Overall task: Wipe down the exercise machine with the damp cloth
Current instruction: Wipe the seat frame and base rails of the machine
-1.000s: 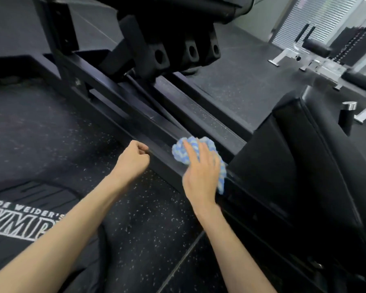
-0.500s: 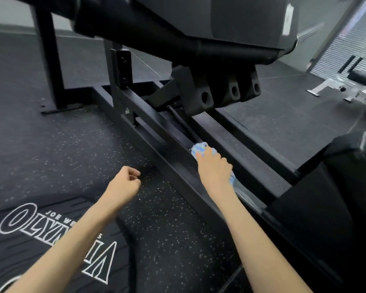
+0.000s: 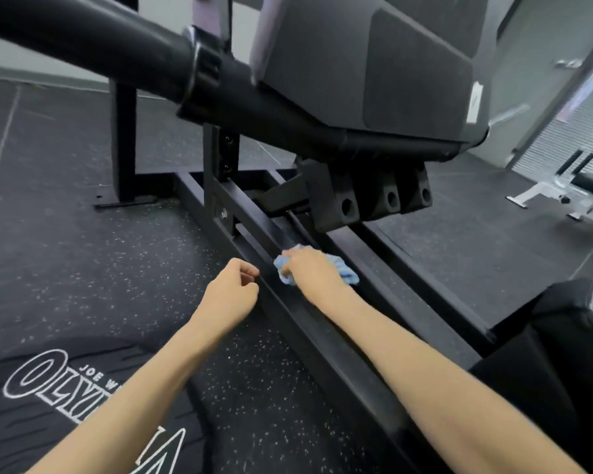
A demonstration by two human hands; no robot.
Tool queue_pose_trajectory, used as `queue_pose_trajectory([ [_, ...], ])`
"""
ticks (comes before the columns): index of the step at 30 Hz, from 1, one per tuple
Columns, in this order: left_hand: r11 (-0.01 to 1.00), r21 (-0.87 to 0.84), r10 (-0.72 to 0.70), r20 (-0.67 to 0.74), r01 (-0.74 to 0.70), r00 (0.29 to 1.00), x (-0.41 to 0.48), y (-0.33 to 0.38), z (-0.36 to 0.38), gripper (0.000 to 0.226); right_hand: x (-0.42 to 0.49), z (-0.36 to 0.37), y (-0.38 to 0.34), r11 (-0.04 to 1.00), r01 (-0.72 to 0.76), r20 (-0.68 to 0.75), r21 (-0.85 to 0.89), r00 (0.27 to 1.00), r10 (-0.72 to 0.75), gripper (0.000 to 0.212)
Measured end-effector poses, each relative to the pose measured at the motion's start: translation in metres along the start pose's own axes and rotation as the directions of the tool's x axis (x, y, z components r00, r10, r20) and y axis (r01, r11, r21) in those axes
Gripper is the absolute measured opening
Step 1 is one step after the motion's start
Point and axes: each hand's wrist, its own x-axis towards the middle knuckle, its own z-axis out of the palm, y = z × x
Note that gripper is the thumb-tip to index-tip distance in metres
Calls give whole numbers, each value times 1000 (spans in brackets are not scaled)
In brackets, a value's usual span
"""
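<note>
A thick black tube [image 3: 93,39] is crossing overhead from the upper left, and a large padded plate [image 3: 374,63] is hanging above the frame, with a block of three bored lugs [image 3: 370,200] sitting low over the rails just beyond my reach. One black upright post [image 3: 124,145] is standing on the speckled rubber floor [image 3: 65,268] to the left, and a dark seat pad [image 3: 569,336] is closing in on the right. A white bench [image 3: 562,200] is standing well apart at the far right.

I am pressing one crumpled blue cloth [image 3: 343,268] onto the black rail [image 3: 308,323] of the exercise machine with my right hand [image 3: 312,271]; my fingers are curling over the cloth, which is showing at both sides of my hand, under the palm. My left hand [image 3: 230,292] is hovering just beside the rail's outer edge, clenched in a loose fist and holding nothing. Whether its knuckles are touching the rail I cannot tell. A floor mat with white lettering [image 3: 48,381] is lying under my left forearm.
</note>
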Motion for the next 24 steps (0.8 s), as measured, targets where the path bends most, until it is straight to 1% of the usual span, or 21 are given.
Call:
queue_pose_trajectory([
  [1, 1000, -2, 16, -9, -16, 1000, 0, 4, -2, 25, 4, -15, 8, 994, 104, -202, -29, 973, -107, 21],
  [2, 1000, -10, 26, -15, -26, 1000, -1, 7, -3, 24, 12, -35, 16, 984, 164, -411, -71, 894, -178, 20],
  [3, 999, -22, 29, -16, -29, 999, -2, 11, -4, 24, 19, -49, 24, 964, 160, -524, -210, 814, -249, 21],
  [4, 999, -33, 29, -13, -29, 1000, -4, 14, -4, 24, 20, -62, 31, 953, 98, -551, -285, 797, -247, 21],
  [6, 999, -34, 30, 13, -29, 999, -8, 20, -5, 22, 19, -69, 32, 905, -22, -451, -424, 872, -190, 30],
  [7, 999, -38, 27, 18, -27, 999, -9, 22, -7, 21, 16, -66, 27, 909, -2, -347, -416, 924, -157, 31],
  [8, 999, -41, 21, 19, -21, 1000, -10, 25, -10, 21, 11, -53, 19, 913, 53, -200, -403, 969, -144, 23],
  [9, 999, -39, 23, 19, -22, 1000, -11, 28, -14, 21, 1, -46, 10, 891, 156, -75, -427, 976, -207, 7],
  [10, 999, -34, 30, 16, -30, 999, -12, 30, -18, 21, -5, -37, 6, 892, 191, -130, -410, 956, -264, 11],
  [12, 998, -30, 49, -13, -49, 999, -12, 33, -26, 21, -12, -39, 11, 929, 158, -451, -334, 839, -305, 13],
  [14, 998, -31, 56, -44, -58, 997, -12, 35, -32, 22, -15, -57, 17, 980, 37, -751, -196, 637, -174, 31],
  [15, 997, -44, 54, -52, -56, 997, -12, 37, -33, 22, -16, -65, 20, 990, -14, -791, -138, 603, -102, 35],
  [16, 997, -60, 49, -49, -52, 998, -13, 40, -33, 22, -14, -62, 22, 990, -51, -784, -133, 617, -74, 35],
  [17, 996, -73, 51, -43, -54, 998, -15, 44, -33, 22, -10, -56, 23, 984, -61, -731, -166, 678, -81, 31],
  [18, 995, -81, 60, -41, -63, 997, -16, 48, -34, 22, -10, -52, 22, 984, -5, -628, -175, 771, -108, 27],
  [19, 993, -85, 77, -43, -80, 996, -18, 53, -36, 23, -9, -47, 24, 977, 75, -539, -200, 824, -174, 22],
  [20, 991, -93, 94, -54, -99, 994, -19, 58, -39, 24, -14, -51, 21, 980, 131, -504, -149, 843, -190, 18],
  [21, 988, -107, 107, -75, -115, 991, -21, 63, -42, 25, -21, -62, 17, 981, 188, -555, -46, 812, -182, 18],
  [22, 984, -122, 119, -105, -131, 987, -23, 68, -46, 26, -32, -77, 12, 969, 214, -697, 125, 714, -68, 22],
  [23, 978, -142, 133, -146, -154, 980, -24, 72, -52, 27, -42, -95, 5, 931, 260, -820, 258, 569, 68, 25],
  [24, 970, -164, 148, -192, -180, 970, -26, 76, -58, 27, -53, -116, -4, 891, 290, -894, 349, 390, 223, 27],
])
